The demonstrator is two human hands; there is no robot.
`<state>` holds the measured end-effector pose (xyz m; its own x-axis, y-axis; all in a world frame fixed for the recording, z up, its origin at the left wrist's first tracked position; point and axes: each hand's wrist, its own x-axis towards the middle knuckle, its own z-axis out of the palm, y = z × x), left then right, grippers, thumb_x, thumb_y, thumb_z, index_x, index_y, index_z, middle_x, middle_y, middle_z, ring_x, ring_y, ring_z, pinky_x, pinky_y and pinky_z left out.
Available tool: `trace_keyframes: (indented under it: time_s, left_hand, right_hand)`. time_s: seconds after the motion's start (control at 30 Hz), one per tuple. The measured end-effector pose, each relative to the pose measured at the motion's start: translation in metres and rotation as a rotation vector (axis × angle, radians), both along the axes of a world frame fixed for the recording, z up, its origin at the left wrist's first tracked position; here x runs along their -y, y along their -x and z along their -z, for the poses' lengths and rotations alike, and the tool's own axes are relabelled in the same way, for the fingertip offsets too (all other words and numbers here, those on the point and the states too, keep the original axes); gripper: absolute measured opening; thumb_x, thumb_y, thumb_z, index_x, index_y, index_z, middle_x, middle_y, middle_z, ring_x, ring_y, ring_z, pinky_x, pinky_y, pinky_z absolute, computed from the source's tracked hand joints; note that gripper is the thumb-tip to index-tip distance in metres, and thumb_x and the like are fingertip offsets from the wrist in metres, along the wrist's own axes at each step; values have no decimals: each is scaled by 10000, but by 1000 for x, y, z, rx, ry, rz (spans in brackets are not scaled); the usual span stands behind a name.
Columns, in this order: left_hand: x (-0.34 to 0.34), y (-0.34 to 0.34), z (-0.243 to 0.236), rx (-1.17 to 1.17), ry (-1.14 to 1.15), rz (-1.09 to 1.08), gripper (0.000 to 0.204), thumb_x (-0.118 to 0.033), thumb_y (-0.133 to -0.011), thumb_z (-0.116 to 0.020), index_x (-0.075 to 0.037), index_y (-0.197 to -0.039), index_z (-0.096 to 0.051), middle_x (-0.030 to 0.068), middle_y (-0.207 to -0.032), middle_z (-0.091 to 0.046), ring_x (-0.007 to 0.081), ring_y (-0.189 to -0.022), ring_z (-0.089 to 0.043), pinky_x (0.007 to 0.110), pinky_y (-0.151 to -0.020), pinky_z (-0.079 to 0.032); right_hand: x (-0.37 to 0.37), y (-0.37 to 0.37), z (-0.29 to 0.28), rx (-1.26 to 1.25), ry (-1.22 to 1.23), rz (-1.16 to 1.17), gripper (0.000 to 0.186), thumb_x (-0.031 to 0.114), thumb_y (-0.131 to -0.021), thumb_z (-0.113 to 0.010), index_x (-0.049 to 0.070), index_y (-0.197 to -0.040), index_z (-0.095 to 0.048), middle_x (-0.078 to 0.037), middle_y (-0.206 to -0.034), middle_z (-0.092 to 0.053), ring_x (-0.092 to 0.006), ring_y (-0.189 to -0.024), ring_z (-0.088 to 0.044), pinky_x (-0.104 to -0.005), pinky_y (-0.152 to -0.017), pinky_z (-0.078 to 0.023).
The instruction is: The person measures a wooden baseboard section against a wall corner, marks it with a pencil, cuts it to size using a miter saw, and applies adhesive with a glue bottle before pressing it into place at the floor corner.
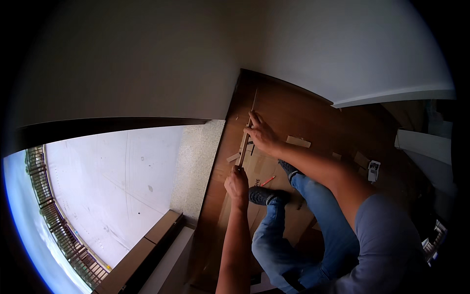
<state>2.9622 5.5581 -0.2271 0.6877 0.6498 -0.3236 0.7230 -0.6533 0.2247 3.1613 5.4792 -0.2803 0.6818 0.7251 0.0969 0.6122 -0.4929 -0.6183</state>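
Note:
A long, narrow brown strip (pixel 244 153) that looks like wood trim slants away from me over the floor. My left hand (pixel 237 187) is closed around its near end. Farther along, my right hand (pixel 263 134) grips the same strip with bent fingers. Beyond the right hand a thin pale line (pixel 255 98) continues toward the wall corner; whether it belongs to the strip I cannot tell. Below the hands lies a flat cardboard sheet (pixel 262 167), with a thin red-orange pencil-like stick (pixel 268 181) on it beside my left shoe (pixel 264 195).
Cardboard scraps (pixel 298 141) and a small white printed item (pixel 373 170) lie on the brown wood floor (pixel 318 117) to the right. Walls (pixel 352 49) meet in a corner ahead. At left, a speckled stone sill (pixel 196 161) borders an opening onto a pale outdoor surface with a railing (pixel 49 201).

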Motion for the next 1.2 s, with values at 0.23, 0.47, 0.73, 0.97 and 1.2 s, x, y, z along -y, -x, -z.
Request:
trace_keyframes:
  time_s: [0.23,0.47,0.73,0.97,1.2]
  left_hand:
    - [-70,-109,277,252,84,-8,212,-227,-980,-594,-49,-974,-708,218,-844,-727,415,-806,-712,498,-702,-560]
    - [-123,-129,380,425,79,-70,316,-285,-1002,-534,-23,-931,-696,276,-848,-699,471,-834,-688,553,-733,-532]
    - [-100,-145,383,427,77,-58,266,-209,-1003,-507,-4,-924,-656,283,-896,-702,463,-864,-689,555,-770,-527]
    - [-104,-144,387,424,-5,-121,261,-199,-1021,-519,2,-893,-626,269,-860,-700,446,-827,-693,533,-737,-535]
    - [-100,-148,406,454,-135,-146,198,-190,-1007,-569,-31,-891,-594,204,-819,-695,395,-755,-690,487,-669,-550]
  right_hand:
    - [-64,-101,314,-8,-145,135,285,53,-942,-580,95,-1177,-735,-304,-1524,-421,-443,-1294,-547,-445,-1052,-501]
    - [-117,-142,351,-263,-219,153,441,125,-983,-541,23,-1412,-517,-286,-1525,-442,-421,-1414,-438,-433,-1193,-355]
    - [-111,-158,341,-528,-522,83,605,145,-1028,-461,6,-1585,-270,-288,-1548,-408,-424,-1463,-369,-449,-1222,-309]
    - [-105,-141,320,57,-338,68,488,81,-928,-590,-15,-1393,-477,-280,-1298,-565,-408,-1226,-547,-429,-1107,-425]
    - [-90,-161,381,129,-288,30,616,99,-945,-580,-1,-1520,-383,-303,-1450,-488,-440,-1330,-507,-435,-1137,-427]
